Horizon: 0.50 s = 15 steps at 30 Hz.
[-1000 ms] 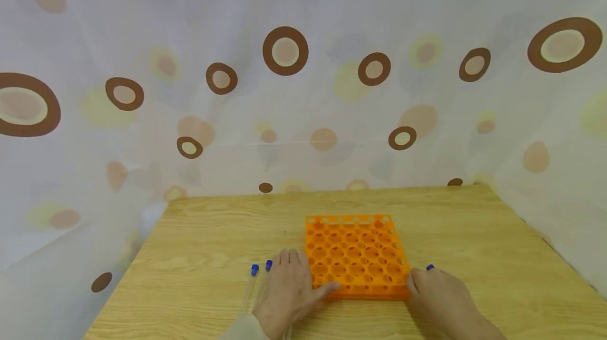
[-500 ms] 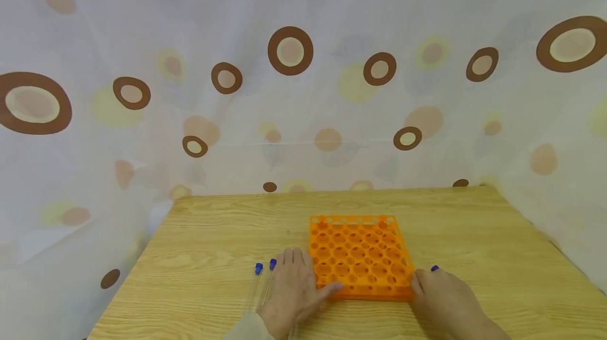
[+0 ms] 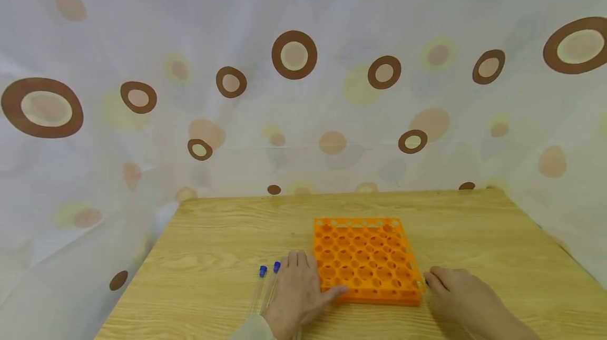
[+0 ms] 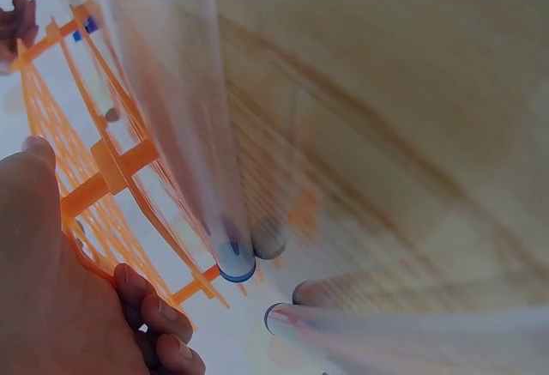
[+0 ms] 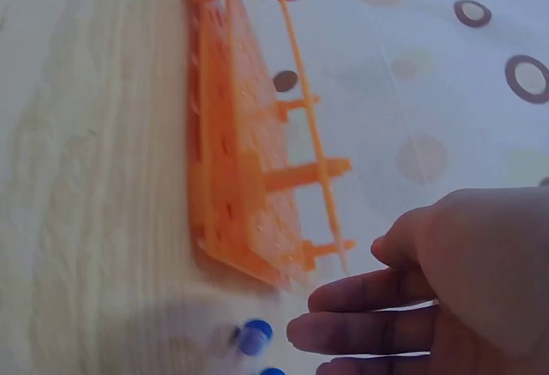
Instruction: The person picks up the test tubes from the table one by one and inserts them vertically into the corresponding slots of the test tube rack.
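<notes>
- Head view: the orange rack (image 3: 367,260) stands on the wood-grain tabletop (image 3: 213,240) between the two hands, its holed top facing up and its front left corner partly hidden.
- Left hand (image 3: 300,288): its grip is spread wide around that corner, fingers straight along the rack's left side, thumb laid over the front edge; how firmly it presses cannot be told.
- Right hand (image 3: 462,292): its grip is loosely open and holds nothing, just beside the rack's front right corner but apart from it; the right wrist view shows its fingers extended, the lowest partly cut off.
- Two blue-capped tubes (image 3: 263,271) lie left of the left hand; their clear bodies are faint against the wood and fade out near the pale sleeve (image 3: 253,328).
- Two blue caps (image 5: 255,338) show near the right fingertips in the right wrist view, blurred, one cut by the lower edge; from the head only a sliver of blue peeps out by those fingertips.
- In the left wrist view, clear tubes cross close to the lens, too smeared to count, and the right hand is cut by the left edge.
- Behind the tabletop hangs a spotted sheet (image 3: 303,108), running out of view at the top and sides.
</notes>
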Available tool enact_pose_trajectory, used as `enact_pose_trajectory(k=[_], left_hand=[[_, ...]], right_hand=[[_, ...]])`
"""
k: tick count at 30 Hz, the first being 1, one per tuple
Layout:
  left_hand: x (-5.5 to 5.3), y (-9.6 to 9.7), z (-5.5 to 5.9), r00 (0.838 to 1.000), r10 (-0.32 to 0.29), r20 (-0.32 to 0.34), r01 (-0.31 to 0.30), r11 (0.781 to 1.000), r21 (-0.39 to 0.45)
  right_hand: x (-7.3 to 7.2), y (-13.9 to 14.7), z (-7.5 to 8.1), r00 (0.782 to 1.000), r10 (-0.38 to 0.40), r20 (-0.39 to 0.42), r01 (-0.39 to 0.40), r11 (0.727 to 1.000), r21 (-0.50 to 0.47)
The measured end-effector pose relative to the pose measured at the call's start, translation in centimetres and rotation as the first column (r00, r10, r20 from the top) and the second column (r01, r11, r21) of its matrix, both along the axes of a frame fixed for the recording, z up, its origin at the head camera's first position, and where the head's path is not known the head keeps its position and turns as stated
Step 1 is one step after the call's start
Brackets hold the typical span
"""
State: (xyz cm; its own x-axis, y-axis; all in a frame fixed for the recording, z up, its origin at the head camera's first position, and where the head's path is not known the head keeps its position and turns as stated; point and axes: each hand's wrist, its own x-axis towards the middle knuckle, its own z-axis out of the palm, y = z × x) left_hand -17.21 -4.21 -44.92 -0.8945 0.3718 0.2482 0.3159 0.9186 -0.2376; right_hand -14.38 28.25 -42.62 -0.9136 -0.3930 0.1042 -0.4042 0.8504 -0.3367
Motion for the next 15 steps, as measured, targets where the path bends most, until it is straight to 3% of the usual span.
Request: enact_pose_trajectory(k=[1,2,8,11,15], left_hand=[[0.0,0.0,0.0,1.0,0.0,0.004,0.0,1.0,0.004],[0.0,0.0,0.0,1.0,0.002,0.012,-0.002,1.0,0.004],[-0.1,0.0,0.2,1.0,0.011,0.03,-0.011,1.0,0.003],[-0.1,0.0,0.3,1.0,0.008,0.028,-0.009,1.0,0.01],[0.0,0.0,0.2,0.999,0.005,0.037,-0.006,1.0,0.011]], right_hand=[[0.1,0.1,0.6,0.987,-0.106,0.12,0.115,0.991,-0.069],[0.1,0.2,1.1,0.957,-0.196,0.213,0.219,0.972,-0.089],[0.1,2.0,2.4,0.956,-0.251,0.153,0.267,0.959,-0.091],[0.1,2.9,2.3,0.955,-0.273,0.119,0.283,0.956,-0.075],[0.2,3.7,1.7,0.944,-0.297,0.146,0.309,0.949,-0.069]])
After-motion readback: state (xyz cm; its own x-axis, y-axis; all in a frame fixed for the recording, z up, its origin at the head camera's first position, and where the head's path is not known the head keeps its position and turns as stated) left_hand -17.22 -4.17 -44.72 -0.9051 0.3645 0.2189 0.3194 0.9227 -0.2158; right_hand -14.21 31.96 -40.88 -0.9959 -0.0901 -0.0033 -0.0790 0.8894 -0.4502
